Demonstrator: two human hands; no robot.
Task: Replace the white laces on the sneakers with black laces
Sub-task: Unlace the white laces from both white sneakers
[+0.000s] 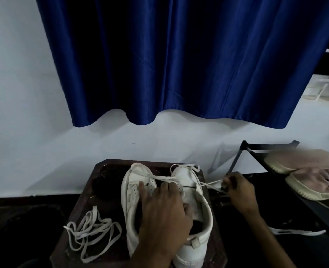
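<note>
Two white sneakers stand side by side on a small dark wooden table (pixel 78 206), toes pointing away: the left sneaker (pixel 132 190) and the right sneaker (pixel 196 229). My left hand (pixel 163 207) lies over both, fingers spread on the tongues, thumb on the right sneaker's tongue. My right hand (pixel 237 188) pinches a white lace (pixel 211 184) that runs taut from the right sneaker out to the right. A loose white lace (pixel 90 233) lies tangled on the table's left part. A dark heap (pixel 101 184) at the table's back left may be black laces; I cannot tell.
A black rack (pixel 256 151) at the right carries pinkish shoes (pixel 314 180). A dark shoe with a white stripe (pixel 297 232) lies on the dark floor at the right. Behind stand a white wall and a blue curtain (pixel 179 64).
</note>
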